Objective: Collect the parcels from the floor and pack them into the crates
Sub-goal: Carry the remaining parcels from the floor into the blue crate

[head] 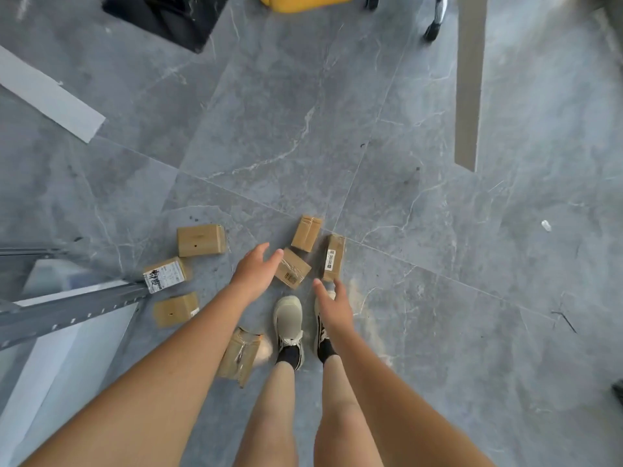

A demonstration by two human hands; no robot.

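Observed from the head view: seven small brown cardboard parcels lie scattered on the grey marble-patterned tile floor [303, 129], all near the person's feet.

Left hand [253, 271]: extended downward, fingers straight and spread, grip wide and holding nothing. Its fingertips sit at the near edge of the taped parcel with a barcode [292, 268]; contact cannot be confirmed.

Right hand [333, 306]: extended downward, fingers relaxed, grip wide and holding nothing. It lies just below the upright parcel with a white printed label [333, 257], apart from it.

Other parcels: a narrow taped parcel [306, 233] just beyond the barcode one; a plain parcel [201, 240] further left; a parcel with a handwritten white label [164, 274] touching the grey perforated metal shelf rail [67, 311]; a plain parcel [176, 309] below that; a crumpled taped parcel [240, 355] beside the left forearm.

Pale canvas shoes [288, 323] with black socks stand between the hands.

Far edge of view: a yellow object [303, 2] and a black panel [165, 15], both cut off.
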